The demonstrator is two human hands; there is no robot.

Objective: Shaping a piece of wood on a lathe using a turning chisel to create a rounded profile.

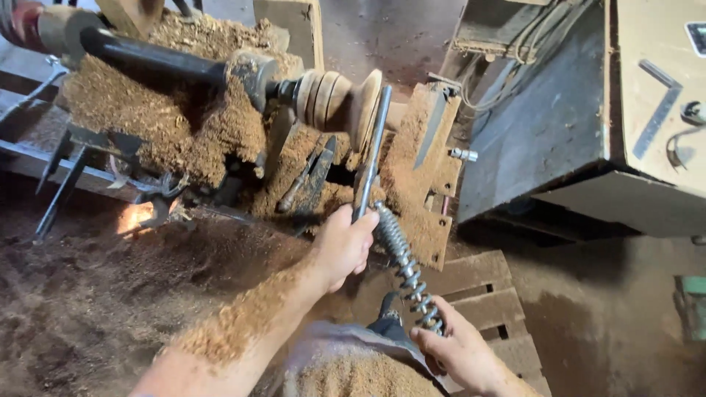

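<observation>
A round wooden piece (340, 99) is mounted on a lathe spindle (154, 57) buried in sawdust. A long steel turning tool (372, 151) reaches up to the wood's wide rim. My left hand (342, 246) grips the tool's shaft just above its handle. That handle (406, 268) is wrapped in a coiled metal spring. My right hand (460, 353) holds the handle's lower end near my waist. My left forearm is coated with wood shavings.
Heaps of sawdust (169, 117) cover the lathe bed and the floor at the left. Other chisels (309, 180) lie under the workpiece. A grey metal machine housing (588, 110) stands at the right, and a wooden pallet (489, 294) lies underfoot.
</observation>
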